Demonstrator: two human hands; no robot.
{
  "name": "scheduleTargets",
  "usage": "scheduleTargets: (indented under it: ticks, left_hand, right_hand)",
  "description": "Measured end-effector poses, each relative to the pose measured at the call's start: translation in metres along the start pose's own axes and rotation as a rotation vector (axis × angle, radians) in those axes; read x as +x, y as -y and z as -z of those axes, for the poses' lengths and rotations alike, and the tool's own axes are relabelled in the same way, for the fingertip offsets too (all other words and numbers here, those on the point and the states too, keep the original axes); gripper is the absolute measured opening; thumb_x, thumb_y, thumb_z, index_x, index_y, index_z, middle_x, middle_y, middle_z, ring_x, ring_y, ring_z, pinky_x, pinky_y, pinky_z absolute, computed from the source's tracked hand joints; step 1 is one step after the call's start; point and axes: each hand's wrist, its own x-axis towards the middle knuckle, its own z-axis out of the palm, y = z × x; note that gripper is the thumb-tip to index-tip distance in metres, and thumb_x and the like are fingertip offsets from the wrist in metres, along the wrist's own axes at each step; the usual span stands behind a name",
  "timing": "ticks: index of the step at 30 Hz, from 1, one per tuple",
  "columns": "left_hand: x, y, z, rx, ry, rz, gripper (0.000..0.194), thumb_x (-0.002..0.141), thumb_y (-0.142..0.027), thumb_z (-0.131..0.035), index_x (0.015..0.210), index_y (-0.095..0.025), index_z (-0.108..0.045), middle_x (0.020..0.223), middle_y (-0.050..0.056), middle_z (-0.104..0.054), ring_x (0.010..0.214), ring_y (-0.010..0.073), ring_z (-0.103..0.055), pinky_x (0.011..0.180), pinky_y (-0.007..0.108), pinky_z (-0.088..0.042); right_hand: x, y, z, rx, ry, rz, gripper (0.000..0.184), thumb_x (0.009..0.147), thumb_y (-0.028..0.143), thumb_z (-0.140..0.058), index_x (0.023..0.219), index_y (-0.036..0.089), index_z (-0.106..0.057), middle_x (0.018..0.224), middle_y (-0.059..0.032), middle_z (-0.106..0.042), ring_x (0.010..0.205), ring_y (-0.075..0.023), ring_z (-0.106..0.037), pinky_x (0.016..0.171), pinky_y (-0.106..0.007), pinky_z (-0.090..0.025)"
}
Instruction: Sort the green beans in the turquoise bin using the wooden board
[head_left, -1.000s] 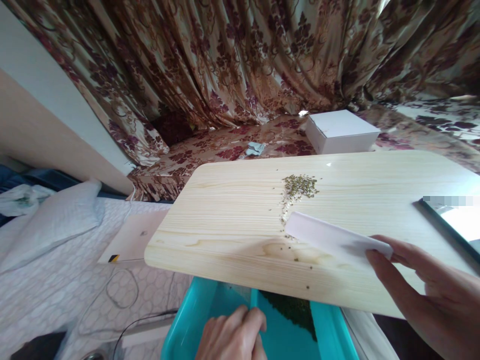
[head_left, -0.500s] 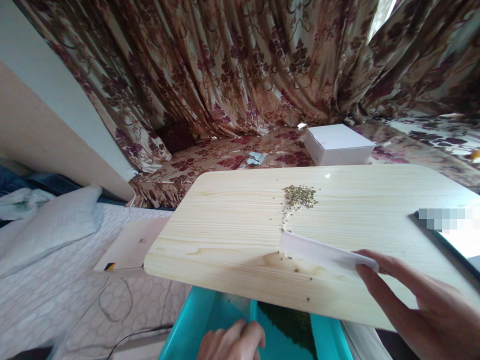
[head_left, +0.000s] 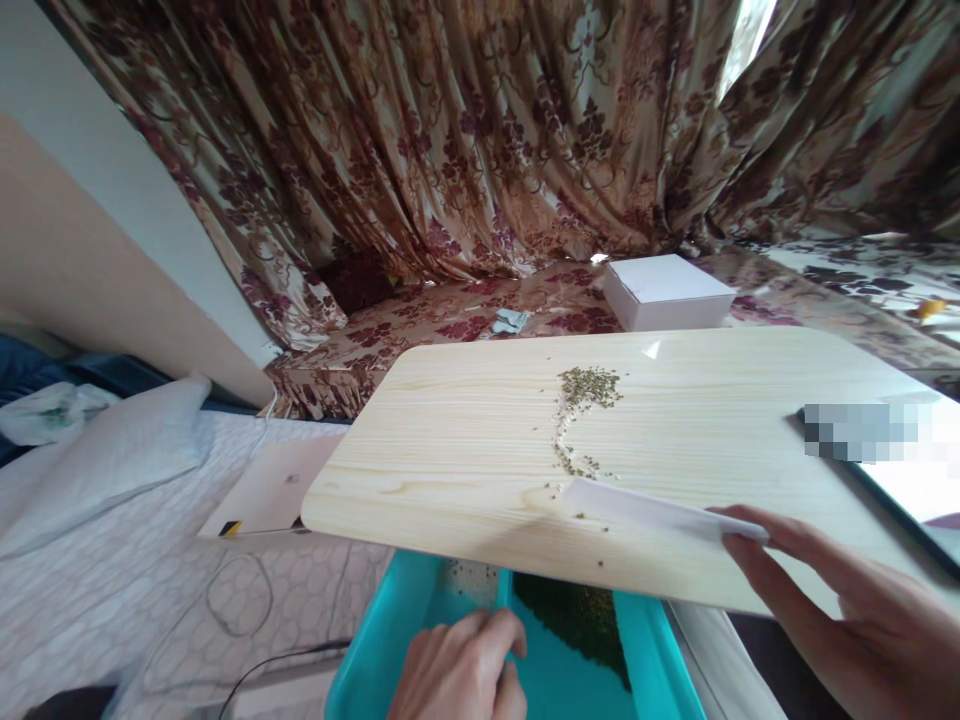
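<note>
a pale wood-grain surface [head_left: 442,440] spans the middle of the view, its near edge above a teal divided tub [head_left: 360,640]. the right hand [head_left: 847,590] pinches 1 end of a white strip [head_left: 652,508] between thumb and fingers. the left hand [head_left: 461,665] is over the tub, fingers loosely curled; i cannot tell whether it holds anything. the strip is at the near half of the surface, its long axis running roughly left to right, free end pointing left and slightly away from the person. a dark green heap [head_left: 574,618] lies in the tub's right compartment. small green beans [head_left: 589,385] cluster beyond the strip; a thin trail of white and green grains [head_left: 577,466] curves down to just beside its free end. the step in hand looks like drawing grains across the wood; the next move calls for a low edge and light pressure.
</note>
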Motion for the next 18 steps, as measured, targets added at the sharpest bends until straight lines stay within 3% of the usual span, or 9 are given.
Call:
scheduleTargets:
  ticks: [3, 9, 18]
  left_hand:
    - [-0.003, -0.004, 0.002, 0.0, -0.018, -0.003, 0.031, 0.091, -0.015, -0.053, 0.111, -0.03, -0.07, 0.112, -0.002, -0.075, 0.105, 0.0239, -0.069, 0.093, 0.03, -0.048]
    - [-0.006, -0.007, 0.002, -0.012, -0.039, -0.019, 0.029, 0.09, -0.014, -0.053, 0.109, -0.03, -0.069, 0.11, -0.002, -0.075, 0.105, 0.025, -0.069, 0.094, 0.032, -0.048]
    - [-0.011, -0.011, -0.001, -0.016, -0.072, 0.001, 0.031, 0.093, -0.016, -0.048, 0.112, -0.028, -0.069, 0.113, 0.002, -0.075, 0.108, 0.0263, -0.067, 0.096, 0.033, -0.047]
  right_hand:
    - [0.008, 0.013, -0.003, 0.107, -0.099, -0.059, 0.017, 0.094, 0.031, -0.06, 0.093, 0.028, -0.077, 0.079, 0.0028, -0.083, 0.055, -0.017, -0.077, 0.048, -0.017, -0.061]
    - [-0.001, 0.013, -0.005, 0.22, 0.037, -0.054, 0.018, 0.095, 0.031, -0.062, 0.106, 0.029, -0.076, 0.088, 0.0033, -0.084, 0.067, -0.0166, -0.08, 0.059, -0.018, -0.064]
    - [0.003, 0.013, -0.011, 0.227, -0.062, -0.084, 0.02, 0.097, 0.038, -0.059, 0.098, 0.025, -0.075, 0.081, -0.0015, -0.083, 0.061, -0.0185, -0.078, 0.063, -0.022, -0.064]
